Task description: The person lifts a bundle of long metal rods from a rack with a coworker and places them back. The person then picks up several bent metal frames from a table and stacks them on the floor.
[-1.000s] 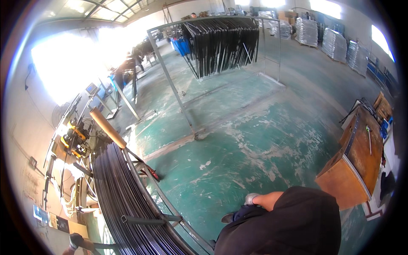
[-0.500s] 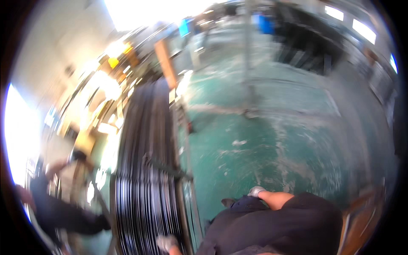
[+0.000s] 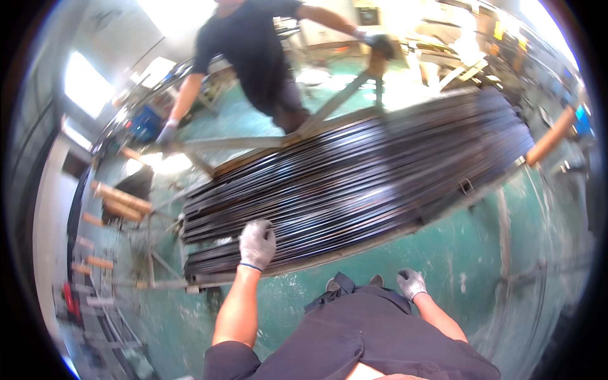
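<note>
My left hand point(image 3: 258, 244), in a pale grey knit glove, is over the near left part of a wide bundle of long, dark metal strips point(image 3: 329, 190). Its fingers are curled down toward the strips; whether one is between them is hidden. The strips lie side by side on a metal rack point(image 3: 342, 253), and a gap shows between them left of my hand. Low beside my body hangs my gloved right hand point(image 3: 411, 283), apart from the rack, fingers loosely bent and thumb apart, with nothing visible in it.
Across the rack stands a person in dark clothes point(image 3: 244, 57), gloved hands near the frame's ends. Brown rollers point(image 3: 123, 197) stick out at the left, another brown post point(image 3: 551, 136) at the right. A blue container point(image 3: 145, 123) stands far left. The floor point(image 3: 481, 253) is green.
My view has turned left, so the rack now lies across in front of me. My left hand has come farther over the strips, and my right hand has come into view.
</note>
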The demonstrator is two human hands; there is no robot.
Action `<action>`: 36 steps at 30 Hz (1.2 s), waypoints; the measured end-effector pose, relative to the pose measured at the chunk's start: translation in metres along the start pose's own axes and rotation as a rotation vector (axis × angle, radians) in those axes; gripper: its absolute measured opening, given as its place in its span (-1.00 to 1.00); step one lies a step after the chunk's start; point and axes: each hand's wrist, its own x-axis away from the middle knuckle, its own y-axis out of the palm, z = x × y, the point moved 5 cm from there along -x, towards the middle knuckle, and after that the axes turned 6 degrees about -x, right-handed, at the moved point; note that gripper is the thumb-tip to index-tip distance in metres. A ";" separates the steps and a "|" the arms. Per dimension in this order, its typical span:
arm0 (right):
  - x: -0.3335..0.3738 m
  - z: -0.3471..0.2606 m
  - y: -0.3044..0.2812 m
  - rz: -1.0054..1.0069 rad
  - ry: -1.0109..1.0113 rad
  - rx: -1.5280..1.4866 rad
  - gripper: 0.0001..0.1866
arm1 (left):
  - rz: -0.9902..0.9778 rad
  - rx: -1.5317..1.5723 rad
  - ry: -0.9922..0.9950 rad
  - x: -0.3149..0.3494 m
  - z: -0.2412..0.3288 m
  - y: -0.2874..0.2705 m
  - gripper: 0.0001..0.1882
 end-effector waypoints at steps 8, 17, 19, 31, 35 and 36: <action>-0.091 -0.214 0.001 0.219 -0.891 0.071 -0.63 | -0.051 -0.483 -0.419 0.003 -0.100 -0.171 -0.83; -0.175 -0.209 0.050 0.592 -0.883 0.400 -0.47 | -0.200 -0.222 -0.848 0.093 -0.142 -0.167 -0.60; -0.154 -0.228 0.046 0.533 -0.891 0.376 -0.51 | -0.212 -0.219 -0.930 0.108 -0.157 -0.161 -0.59; -0.166 -0.225 0.045 0.490 -0.900 0.473 -0.51 | -0.475 -0.111 -0.931 0.068 -0.197 -0.134 -0.56; -0.172 -0.233 0.038 0.336 -0.866 0.483 -0.49 | -0.332 -0.197 -1.175 0.077 -0.185 -0.152 -0.58; -0.182 -0.234 0.032 0.322 -0.888 0.518 -0.48 | -0.349 -0.210 -1.202 0.078 -0.187 -0.152 -0.58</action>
